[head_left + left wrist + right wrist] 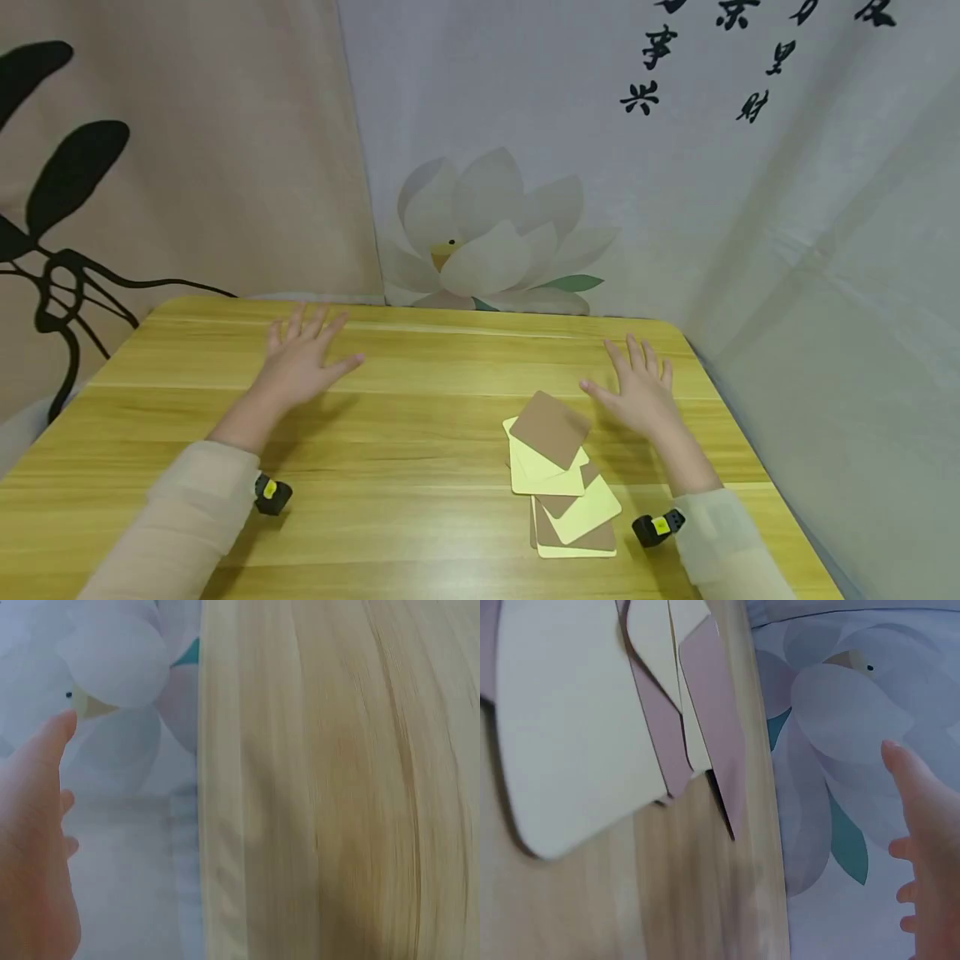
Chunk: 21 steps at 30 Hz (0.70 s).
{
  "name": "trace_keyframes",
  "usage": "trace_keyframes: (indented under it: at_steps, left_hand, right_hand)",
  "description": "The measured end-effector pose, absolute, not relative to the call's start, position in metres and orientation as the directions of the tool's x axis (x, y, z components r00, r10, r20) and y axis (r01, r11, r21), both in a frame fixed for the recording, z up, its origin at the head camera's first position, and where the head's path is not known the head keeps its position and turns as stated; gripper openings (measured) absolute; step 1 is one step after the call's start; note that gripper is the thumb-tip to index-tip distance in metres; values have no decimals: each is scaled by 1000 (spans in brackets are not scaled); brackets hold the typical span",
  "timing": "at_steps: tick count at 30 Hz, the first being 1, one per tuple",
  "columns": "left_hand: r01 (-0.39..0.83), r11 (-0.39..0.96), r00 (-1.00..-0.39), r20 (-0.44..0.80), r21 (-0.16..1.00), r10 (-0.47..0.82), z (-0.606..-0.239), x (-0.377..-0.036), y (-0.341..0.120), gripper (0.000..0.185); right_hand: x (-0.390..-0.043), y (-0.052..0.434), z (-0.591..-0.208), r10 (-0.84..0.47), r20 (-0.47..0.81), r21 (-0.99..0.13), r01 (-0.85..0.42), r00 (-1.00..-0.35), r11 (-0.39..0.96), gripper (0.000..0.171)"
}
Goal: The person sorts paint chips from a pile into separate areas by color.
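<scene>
Both hands hover flat over a yellow wooden table (420,517), fingers spread and holding nothing. My left hand (303,360) is at the far left part of the table; its thumb side (34,847) shows in the left wrist view. My right hand (637,392) is at the far right, just right of a loose pile of square cards (562,479), some pale yellow, some brown. A brown card (551,429) lies on top. The cards (577,727) fill the upper left of the right wrist view, with my right hand's fingers (930,847) at the right edge.
Printed fabric hangs behind the table: a lotus flower (487,237) in the middle, black leaf shapes (67,175) at left, black characters (652,58) at top right. Small black wrist cameras (272,493) (658,527) sit at my sleeves. The table's right edge (757,475) is close.
</scene>
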<state>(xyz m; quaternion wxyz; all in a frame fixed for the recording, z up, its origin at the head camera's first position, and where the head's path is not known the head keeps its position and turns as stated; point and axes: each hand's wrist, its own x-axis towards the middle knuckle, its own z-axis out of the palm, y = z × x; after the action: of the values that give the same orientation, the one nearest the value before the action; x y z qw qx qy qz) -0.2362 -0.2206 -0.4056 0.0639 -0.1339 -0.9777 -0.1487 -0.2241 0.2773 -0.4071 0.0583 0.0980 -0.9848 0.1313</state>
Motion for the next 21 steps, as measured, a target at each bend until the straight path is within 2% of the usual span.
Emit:
trace_keyframes:
  at_steps: [10, 21]
  left_hand:
    - [370, 870, -921, 255, 327, 296, -411, -237, -194, 82]
    - [432, 784, -899, 275, 446, 340, -420, -239, -164, 82]
  right_hand:
    - [-206, 276, -410, -180, 266, -272, -253, -947, 929, 89]
    - [-185, 272, -414, -159, 294, -296, -248, -943, 922, 90]
